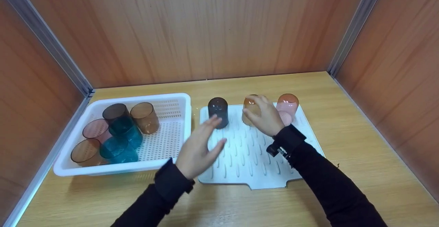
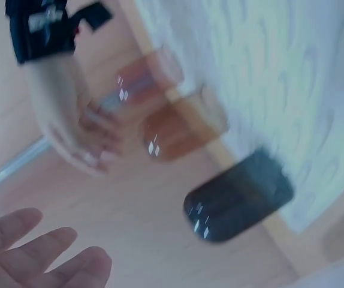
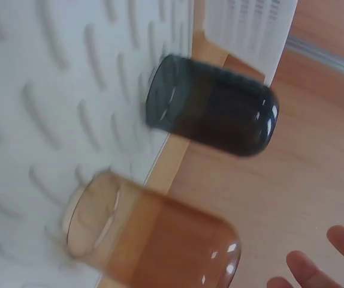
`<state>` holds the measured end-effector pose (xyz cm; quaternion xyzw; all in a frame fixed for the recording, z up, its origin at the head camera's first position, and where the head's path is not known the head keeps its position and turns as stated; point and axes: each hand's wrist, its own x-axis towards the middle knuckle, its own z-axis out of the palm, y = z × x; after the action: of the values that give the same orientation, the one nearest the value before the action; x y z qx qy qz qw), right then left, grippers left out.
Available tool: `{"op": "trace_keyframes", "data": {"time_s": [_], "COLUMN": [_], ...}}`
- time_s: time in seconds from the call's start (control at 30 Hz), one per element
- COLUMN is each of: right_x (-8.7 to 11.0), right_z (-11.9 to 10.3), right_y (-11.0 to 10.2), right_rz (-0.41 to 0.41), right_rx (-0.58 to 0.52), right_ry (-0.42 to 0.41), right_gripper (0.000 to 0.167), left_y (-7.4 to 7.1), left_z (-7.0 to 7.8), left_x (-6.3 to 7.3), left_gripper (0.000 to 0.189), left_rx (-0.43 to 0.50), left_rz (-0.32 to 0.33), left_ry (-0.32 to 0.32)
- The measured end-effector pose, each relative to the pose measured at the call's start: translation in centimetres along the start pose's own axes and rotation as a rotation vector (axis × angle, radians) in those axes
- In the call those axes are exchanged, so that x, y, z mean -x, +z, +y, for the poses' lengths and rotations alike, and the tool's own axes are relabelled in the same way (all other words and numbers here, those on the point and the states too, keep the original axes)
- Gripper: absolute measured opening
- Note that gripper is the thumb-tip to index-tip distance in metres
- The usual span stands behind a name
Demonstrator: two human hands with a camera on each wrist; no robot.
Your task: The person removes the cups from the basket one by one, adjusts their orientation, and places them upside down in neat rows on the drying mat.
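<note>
Left hand [image 1: 196, 150] nearest me, fingers spread, holding nothing. Right hand [image 1: 267, 117] beside upside-down amber cup [image 3: 166, 237], fingers apart, not clamped. Cup's on white mat [image 1: 236, 151], between dark cup [image 1: 218, 114] and pink cup [image 1: 288, 106]. Probably light, stiff, slick, maybe breakable; I'd grip straight sides, skip dome.

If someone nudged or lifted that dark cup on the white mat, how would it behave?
The dark cup looks stiff and perhaps breakable, given its glossy, see-through wall. Its smooth, domed top could be slippery. Knocked over, it would probably roll, being round-sided.
</note>
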<state>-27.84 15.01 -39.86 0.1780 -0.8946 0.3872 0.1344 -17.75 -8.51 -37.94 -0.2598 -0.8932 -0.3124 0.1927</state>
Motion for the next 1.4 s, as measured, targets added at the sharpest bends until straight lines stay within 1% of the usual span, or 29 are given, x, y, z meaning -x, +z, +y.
{"op": "trace_keyframes", "data": {"time_s": [0.03,0.1,0.2,0.33,0.43,0.53,0.63,0.7,0.8,0.9,0.97,1.03,1.1,1.2,1.27,1.4], "right_x": [0.0,0.1,0.0,-0.2,-0.3,-0.5,-0.5,-0.4,-0.2,0.3,0.6,0.8,1.0,1.4,1.6,2.0], "right_z": [-0.3,-0.9,-1.8,-2.8,-3.8,-5.0,-6.2,-6.9,-7.7,-8.5,-9.0,-9.5,-9.6,-9.7,-9.7,-9.9], "right_y": [0.3,1.0,2.2,4.0,5.2,6.4,7.8,8.8,10.4,12.0,13.1,14.0,14.8,15.7,16.1,16.5], "right_rz": [-0.015,-0.055,-0.117,-0.175,-0.221,-0.263,-0.302,-0.331,-0.378,-0.413,-0.436,-0.451,-0.463,-0.451,-0.434,-0.417], "right_rx": [-0.020,-0.079,-0.169,-0.272,-0.368,-0.461,-0.524,-0.553,-0.567,-0.537,-0.537,-0.556,-0.601,-0.643,-0.654,-0.728], "right_ry": [0.007,0.027,0.070,0.114,0.139,0.170,0.218,0.251,0.296,0.304,0.298,0.275,0.258,0.235,0.239,0.278], "right_gripper": [0.046,0.046,0.046,0.042,0.041,0.043,0.050,0.056,0.067,0.074,0.076,0.075,0.069,0.059,0.052,0.048], "left_y": [-0.5,-1.6,-3.1,-4.8,-5.7,-6.5,-7.1,-7.4,-7.5,-7.3,-7.2,-7.1,-6.9,-6.5,-6.3,-6.1], "left_z": [-0.1,-0.6,-1.5,-2.9,-4.2,-5.6,-6.8,-7.5,-8.4,-9.0,-9.4,-9.7,-10.1,-10.7,-11.1,-11.7], "left_x": [-0.6,-1.6,-3.0,-4.3,-4.9,-5.2,-5.4,-5.5,-5.7,-5.8,-5.8,-5.9,-5.9,-5.8,-5.7,-5.5], "left_gripper": [0.053,0.053,0.052,0.053,0.056,0.056,0.056,0.057,0.059,0.063,0.067,0.071,0.074,0.078,0.081,0.086], "left_rx": [-0.012,-0.031,-0.053,-0.076,-0.103,-0.136,-0.162,-0.171,-0.200,-0.234,-0.254,-0.268,-0.287,-0.313,-0.332,-0.373], "left_rz": [0.035,0.089,0.132,0.143,0.142,0.148,0.152,0.143,0.117,0.084,0.065,0.046,0.030,0.001,-0.029,-0.116], "left_ry": [0.004,-0.011,-0.068,-0.182,-0.257,-0.302,-0.345,-0.378,-0.428,-0.459,-0.483,-0.510,-0.534,-0.573,-0.602,-0.675]}}
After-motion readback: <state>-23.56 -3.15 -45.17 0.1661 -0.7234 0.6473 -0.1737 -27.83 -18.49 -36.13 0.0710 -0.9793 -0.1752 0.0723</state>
